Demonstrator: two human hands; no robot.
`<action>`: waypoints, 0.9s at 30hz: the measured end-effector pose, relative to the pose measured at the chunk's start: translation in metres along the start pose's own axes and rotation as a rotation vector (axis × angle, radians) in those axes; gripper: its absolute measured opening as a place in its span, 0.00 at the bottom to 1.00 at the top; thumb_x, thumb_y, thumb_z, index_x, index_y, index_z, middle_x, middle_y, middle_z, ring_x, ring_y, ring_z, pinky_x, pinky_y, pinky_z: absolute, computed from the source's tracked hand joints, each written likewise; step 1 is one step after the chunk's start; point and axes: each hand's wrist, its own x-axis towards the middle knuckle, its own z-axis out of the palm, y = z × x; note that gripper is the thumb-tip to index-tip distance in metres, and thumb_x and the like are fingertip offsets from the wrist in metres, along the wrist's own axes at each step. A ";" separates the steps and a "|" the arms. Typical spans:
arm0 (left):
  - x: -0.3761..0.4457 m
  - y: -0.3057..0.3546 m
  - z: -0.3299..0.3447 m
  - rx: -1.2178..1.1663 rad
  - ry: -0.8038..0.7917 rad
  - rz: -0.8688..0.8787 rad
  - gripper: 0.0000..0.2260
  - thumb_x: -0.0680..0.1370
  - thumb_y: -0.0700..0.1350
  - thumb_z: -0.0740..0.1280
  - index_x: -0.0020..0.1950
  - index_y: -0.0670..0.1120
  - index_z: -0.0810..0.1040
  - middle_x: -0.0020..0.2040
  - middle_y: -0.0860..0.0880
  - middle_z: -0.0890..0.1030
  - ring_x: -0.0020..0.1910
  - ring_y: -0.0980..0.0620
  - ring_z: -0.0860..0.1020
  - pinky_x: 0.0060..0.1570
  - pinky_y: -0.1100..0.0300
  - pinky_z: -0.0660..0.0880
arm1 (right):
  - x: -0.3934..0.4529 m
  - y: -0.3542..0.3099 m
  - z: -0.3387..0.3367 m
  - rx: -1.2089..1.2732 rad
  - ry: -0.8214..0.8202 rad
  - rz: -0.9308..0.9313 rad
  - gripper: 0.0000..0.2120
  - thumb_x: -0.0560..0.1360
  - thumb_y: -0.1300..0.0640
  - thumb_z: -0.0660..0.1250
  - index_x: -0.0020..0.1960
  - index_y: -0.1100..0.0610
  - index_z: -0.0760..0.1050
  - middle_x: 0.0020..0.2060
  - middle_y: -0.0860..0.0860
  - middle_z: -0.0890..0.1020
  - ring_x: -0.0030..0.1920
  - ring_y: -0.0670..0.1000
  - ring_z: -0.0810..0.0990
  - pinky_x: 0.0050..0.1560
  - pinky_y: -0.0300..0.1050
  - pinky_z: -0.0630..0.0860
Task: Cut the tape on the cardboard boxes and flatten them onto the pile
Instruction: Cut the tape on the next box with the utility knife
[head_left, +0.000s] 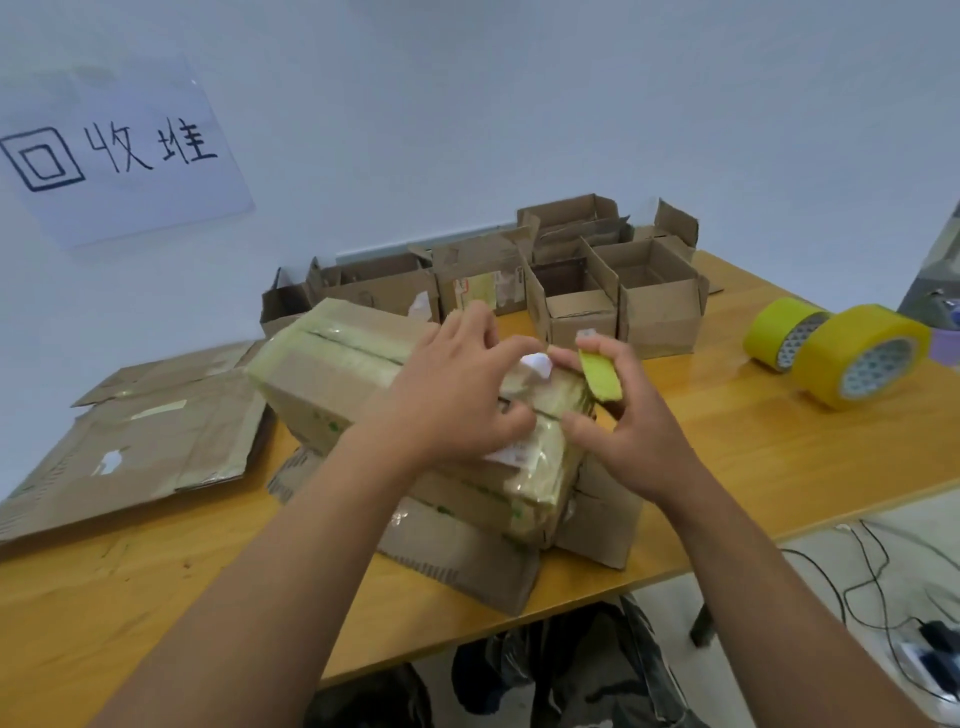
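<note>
Wooden table (779, 447), yellow-orange top, carries everything. On the wall above its far-left end, a white sign (119, 150) with handwritten black characters.

Pile of flattened cardboard (150, 447) lies at the table's left edge, partly hanging over it, with tape strips and a torn white patch on top. Along the far edge stands a cluster of open boxes (654, 296), flaps up, touching one another, some with label scraps on their sides.

Taped box (332, 374) sits near the middle of the table toward the front edge, tilted, resting on more flattened cardboard (467, 566) under it. Clear-yellowish tape runs along its top seam and wraps its near end; white label bits stick to the top.

Left hand (452, 395) lies on the box's top at the near end, fingers bent and pressing down on the taped seam, fingertips by a white paper scrap (537, 364). Right hand (623, 421) is just beside it at the box's right near corner, thumb and fingers pinching a small yellow-green cutter (600, 374) held upright against the tape; blade not visible.

Two rolls of yellow tape (852, 358) stand on edge near the table's right edge, touching each other, well apart from the taped box. Cables (872, 587) on the floor past the table's front right.
</note>
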 end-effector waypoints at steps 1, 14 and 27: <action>0.008 0.000 -0.001 0.013 -0.057 0.056 0.30 0.71 0.63 0.58 0.72 0.57 0.68 0.55 0.52 0.63 0.56 0.53 0.62 0.56 0.57 0.61 | -0.006 0.004 0.004 0.005 -0.012 -0.020 0.30 0.71 0.56 0.70 0.68 0.39 0.64 0.66 0.38 0.76 0.65 0.41 0.76 0.58 0.38 0.77; 0.005 0.008 0.030 -0.148 0.062 0.050 0.25 0.75 0.58 0.55 0.67 0.50 0.77 0.65 0.54 0.76 0.59 0.56 0.74 0.46 0.64 0.69 | -0.020 0.005 -0.008 0.546 0.724 0.116 0.11 0.79 0.47 0.65 0.50 0.50 0.85 0.26 0.49 0.72 0.30 0.47 0.70 0.35 0.41 0.72; -0.004 0.001 0.032 -0.211 0.029 0.192 0.25 0.78 0.57 0.54 0.72 0.52 0.72 0.73 0.52 0.70 0.75 0.53 0.65 0.76 0.50 0.49 | -0.027 0.000 0.019 0.557 0.548 0.299 0.10 0.80 0.55 0.65 0.46 0.44 0.83 0.25 0.49 0.73 0.26 0.44 0.69 0.25 0.36 0.66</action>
